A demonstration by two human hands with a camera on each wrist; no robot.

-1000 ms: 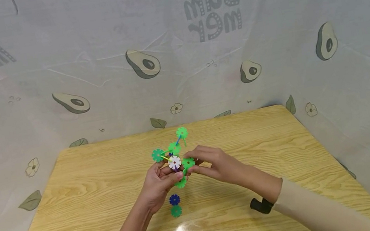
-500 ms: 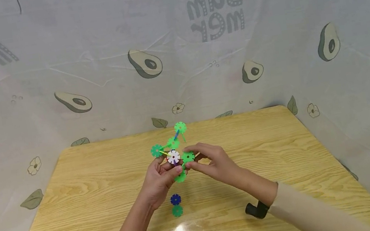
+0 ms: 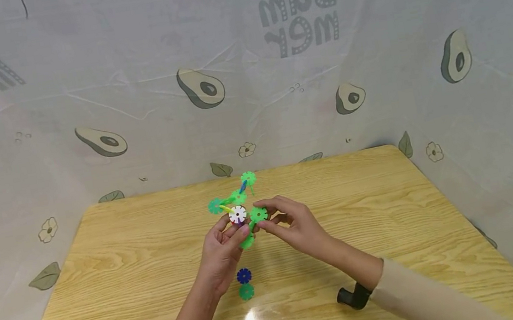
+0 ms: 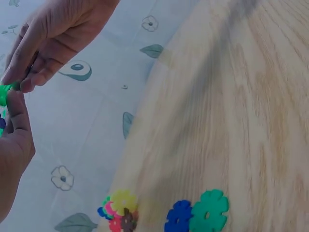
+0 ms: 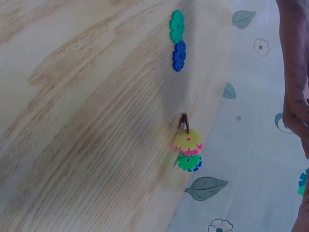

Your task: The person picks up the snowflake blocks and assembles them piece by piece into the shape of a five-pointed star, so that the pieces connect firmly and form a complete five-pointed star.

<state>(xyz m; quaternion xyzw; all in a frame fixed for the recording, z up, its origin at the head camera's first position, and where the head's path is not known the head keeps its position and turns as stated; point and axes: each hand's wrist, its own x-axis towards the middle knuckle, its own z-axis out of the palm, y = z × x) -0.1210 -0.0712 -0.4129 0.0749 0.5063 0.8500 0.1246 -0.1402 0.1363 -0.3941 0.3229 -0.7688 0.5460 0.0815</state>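
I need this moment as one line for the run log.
left hand: holds joined discs | right hand: pinches green disc | table: blue disc beside teal disc

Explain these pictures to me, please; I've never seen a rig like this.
There's no machine: a person works with bare hands. The widest picture comes from a head camera looking forward and down; the others come from one camera on each wrist. The left hand holds a structure of linked notched discs; the right hand pinches a green disc. On the wooden table lie a blue disc and a teal disc, plus a multicoloured cluster clearest from the wrists.
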